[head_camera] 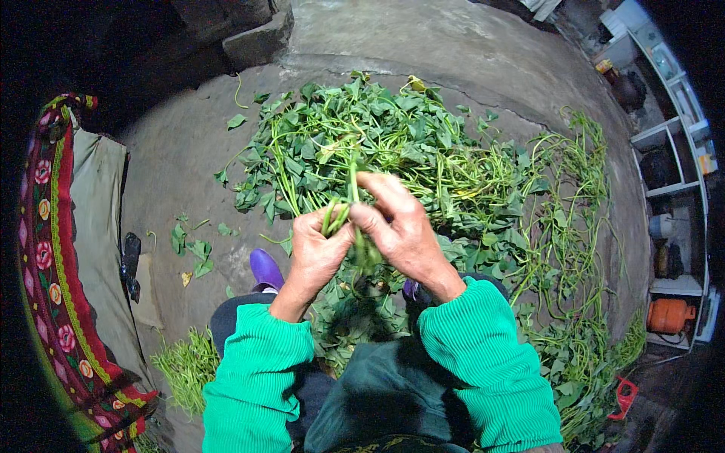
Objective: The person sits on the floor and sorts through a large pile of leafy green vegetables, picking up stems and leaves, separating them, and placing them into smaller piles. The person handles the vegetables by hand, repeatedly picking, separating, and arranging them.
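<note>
My left hand (317, 249) is closed around a small bundle of cut green stems (335, 217), their ends poking up out of the fist. Against it, my right hand (403, 232) pinches an upright green stem (353, 167) between thumb and fingers. Motion blurs the lower part of that stem. Beyond both hands spreads a large heap of leafy green vines (396, 113), which look like sweet potato vines. More leaves (340, 325) lie on the floor between my feet, partly hidden by my arms and lap.
A pile of leafless stems (190, 362) lies left of my leg. Long vines (566, 226) trail along the right. A flowered cloth (54, 243) covers something at left. Shelves (674, 189) with an orange gas cylinder (670, 316) stand at right, near a red plastic object (624, 398).
</note>
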The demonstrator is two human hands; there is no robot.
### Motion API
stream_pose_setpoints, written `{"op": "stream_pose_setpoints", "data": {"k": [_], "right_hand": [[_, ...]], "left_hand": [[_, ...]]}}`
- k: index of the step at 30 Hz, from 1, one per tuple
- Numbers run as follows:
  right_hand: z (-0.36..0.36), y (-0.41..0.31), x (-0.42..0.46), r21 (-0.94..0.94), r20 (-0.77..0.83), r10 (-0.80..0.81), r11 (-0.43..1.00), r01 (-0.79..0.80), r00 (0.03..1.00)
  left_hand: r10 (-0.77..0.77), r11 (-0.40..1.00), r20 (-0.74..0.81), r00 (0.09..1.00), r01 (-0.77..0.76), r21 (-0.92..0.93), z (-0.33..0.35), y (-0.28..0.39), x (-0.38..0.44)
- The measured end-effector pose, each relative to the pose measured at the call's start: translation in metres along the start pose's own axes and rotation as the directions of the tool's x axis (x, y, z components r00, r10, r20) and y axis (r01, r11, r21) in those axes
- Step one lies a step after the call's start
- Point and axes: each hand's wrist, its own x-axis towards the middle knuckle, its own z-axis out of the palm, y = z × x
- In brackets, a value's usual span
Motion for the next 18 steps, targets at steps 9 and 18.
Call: {"op": "stream_pose_setpoints", "data": {"k": [9,18], "right_hand": [[0.008,-0.018,-0.017,0.025,0.137,-0.012,1.0,0.008,0.99],[-0.008,-0.015,-0.007,0.461,0.171,0.157,0.86,-0.22,0.973]], "left_hand": [[0.079,0.985,-0.373,0.924,-0.015,0.171,-0.005,0.002,0.009],[0.247,0.853,-0.344,0.906,-0.034,0.521,-0.037,-0.012,0.029]]}}
